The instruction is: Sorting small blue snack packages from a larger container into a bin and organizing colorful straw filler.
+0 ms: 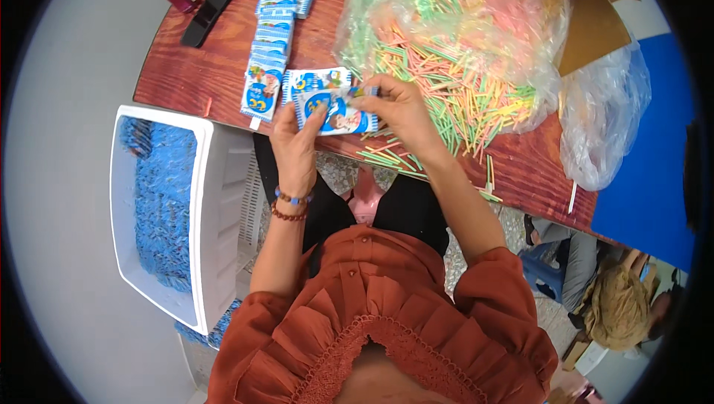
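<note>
ruffled rust-red blouse fills the nearest part, its lace neckline cut off below. beyond it, the front edge of the bench bends across; both hands are over or just beside that edge. the left hand grips a blue-and-white packet between thumb and fingers, and the right hand pinches its upper right corner. red wood shows between the packet row and the clear bag, giving some room past the hands; on the right, thin sticks crowd up to the edge. a white bin stands close against the left front.

the packets are flat and glossy, overlapping in their row; the sticks are straight, pink, green and yellow; the bag is crinkled film; the bin has stiff, smooth walls.

a second packet is partly covered by the held one. fingers mask the pinched corner, so whether it is sealed cannot be told. the blue contents of the bin blur together, and a cardboard flap is partly hidden by film.
</note>
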